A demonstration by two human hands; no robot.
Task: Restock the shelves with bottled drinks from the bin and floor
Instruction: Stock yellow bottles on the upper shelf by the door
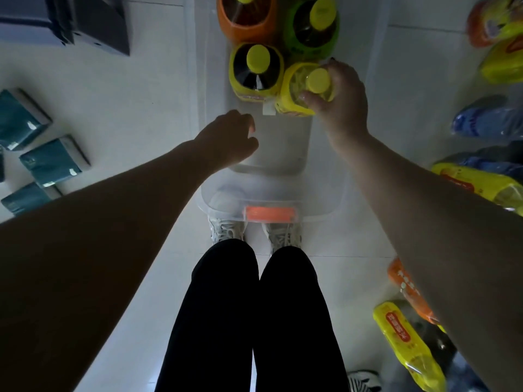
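Gripping the yellow-capped plastic bottle (294,91) by its neck — our right hand (341,101) | our left hand (229,137) loosely curled, holding nothing, above translucent plastic bin (268,193)

Upright yellow-capped bottles (258,69) in clear bin (276,190)

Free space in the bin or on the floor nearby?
Bare: the bin's near half, between the upright bottles and the orange latch; also the floor between bin and teal packs. Crowded: bin's far end, and the right-side floor with lying bottles.
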